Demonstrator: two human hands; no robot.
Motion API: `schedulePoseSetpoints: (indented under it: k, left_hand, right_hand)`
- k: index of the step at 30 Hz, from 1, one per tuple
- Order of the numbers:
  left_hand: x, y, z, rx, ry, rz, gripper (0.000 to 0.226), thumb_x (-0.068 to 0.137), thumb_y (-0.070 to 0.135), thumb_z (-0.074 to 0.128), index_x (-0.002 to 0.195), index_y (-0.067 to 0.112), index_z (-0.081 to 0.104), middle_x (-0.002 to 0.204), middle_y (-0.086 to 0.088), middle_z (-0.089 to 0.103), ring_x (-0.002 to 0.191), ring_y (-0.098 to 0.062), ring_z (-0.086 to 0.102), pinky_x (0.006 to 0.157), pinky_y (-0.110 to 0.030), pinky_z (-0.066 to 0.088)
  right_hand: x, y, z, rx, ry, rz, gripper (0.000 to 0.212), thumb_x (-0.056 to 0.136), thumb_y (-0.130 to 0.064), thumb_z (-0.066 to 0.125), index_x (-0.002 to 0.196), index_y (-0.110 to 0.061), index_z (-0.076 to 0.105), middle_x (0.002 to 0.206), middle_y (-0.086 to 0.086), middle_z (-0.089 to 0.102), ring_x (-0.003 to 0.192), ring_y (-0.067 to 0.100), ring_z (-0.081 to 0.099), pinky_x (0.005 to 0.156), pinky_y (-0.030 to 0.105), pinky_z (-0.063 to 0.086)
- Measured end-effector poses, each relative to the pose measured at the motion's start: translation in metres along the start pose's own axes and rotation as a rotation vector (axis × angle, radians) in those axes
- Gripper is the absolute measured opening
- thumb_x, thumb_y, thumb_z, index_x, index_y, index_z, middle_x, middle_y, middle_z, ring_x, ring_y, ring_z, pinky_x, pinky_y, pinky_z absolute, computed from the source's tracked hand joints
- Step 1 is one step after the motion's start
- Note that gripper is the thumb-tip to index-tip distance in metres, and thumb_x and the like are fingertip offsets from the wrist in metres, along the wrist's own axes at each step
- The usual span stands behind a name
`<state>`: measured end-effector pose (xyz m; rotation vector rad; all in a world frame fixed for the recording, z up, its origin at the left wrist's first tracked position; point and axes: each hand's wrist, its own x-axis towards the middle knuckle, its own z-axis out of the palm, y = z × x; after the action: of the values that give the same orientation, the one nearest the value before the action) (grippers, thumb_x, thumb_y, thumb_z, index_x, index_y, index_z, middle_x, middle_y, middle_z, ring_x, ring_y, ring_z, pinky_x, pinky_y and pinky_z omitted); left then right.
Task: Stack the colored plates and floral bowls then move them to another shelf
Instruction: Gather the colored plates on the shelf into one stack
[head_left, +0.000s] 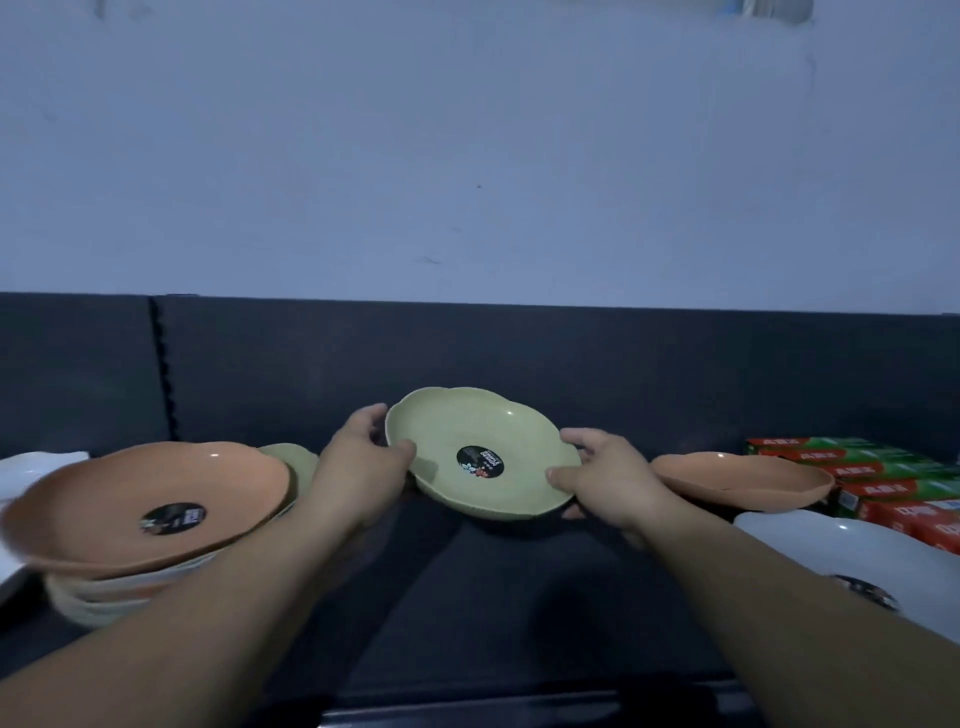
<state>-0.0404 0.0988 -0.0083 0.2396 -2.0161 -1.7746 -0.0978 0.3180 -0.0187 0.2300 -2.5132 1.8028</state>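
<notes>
A pale green scalloped plate (467, 436) with a black round label is held tilted above the dark shelf (519, 597), in the middle of the view. My left hand (358, 467) grips its left rim and my right hand (608, 478) grips its right rim. To the left, an orange plate (130, 499) tops a stack of several plates, with another green plate (298, 460) partly hidden behind it. An orange plate (737, 478) lies to the right, and a white plate (831, 561) sits at the near right under my forearm.
Red and green boxes (883, 483) are piled at the far right. A white object (31, 473) shows at the left edge. A dark back panel (519, 353) closes the shelf, with a pale wall (467, 156) above it.
</notes>
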Motion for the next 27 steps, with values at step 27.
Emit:
schedulePoseSetpoints:
  k: [27]
  left_hand:
    - [0.007,-0.013,-0.257,0.424,0.103,-0.081,0.050,0.095,0.038,0.050,0.139,0.016,0.043,0.135,-0.004,0.053,0.111,-0.020,0.051,0.092,-0.029,0.038]
  right_hand:
    - [-0.002,-0.122,0.241,-0.225,-0.060,-0.102,0.054,0.088,-0.001,0.041,0.136,-0.020,0.055,0.129,0.002,0.061,0.061,0.022,0.066,0.052,0.026,0.052]
